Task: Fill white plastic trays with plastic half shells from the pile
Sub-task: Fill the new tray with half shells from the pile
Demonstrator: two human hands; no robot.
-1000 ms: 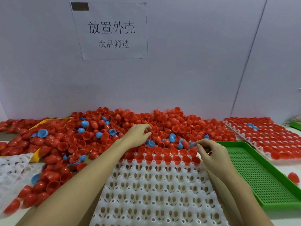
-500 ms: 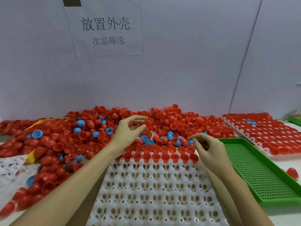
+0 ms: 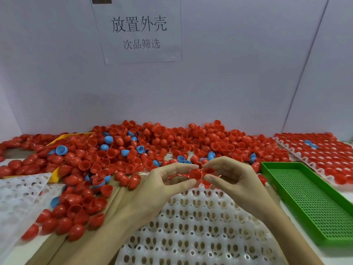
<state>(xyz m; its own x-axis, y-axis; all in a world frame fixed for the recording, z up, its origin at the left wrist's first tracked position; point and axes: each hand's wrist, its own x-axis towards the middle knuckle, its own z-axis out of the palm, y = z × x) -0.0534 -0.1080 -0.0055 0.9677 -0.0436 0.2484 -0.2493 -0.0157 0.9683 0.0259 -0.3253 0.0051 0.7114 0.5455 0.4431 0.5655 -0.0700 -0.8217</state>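
Both hands have drawn back from the pile point(image 3: 172, 148) and now meet over the far edge of the white tray point(image 3: 200, 226); I see the left hand point(image 3: 162, 186) pinching a red shell point(image 3: 195, 175) between thumb and fingers; the right hand point(image 3: 235, 180) pinches a second shell point(image 3: 209, 171) just beside it, the two shells touching; a green tray point(image 3: 313, 205) lies to the right, a filled tray point(image 3: 328, 155) beyond it.
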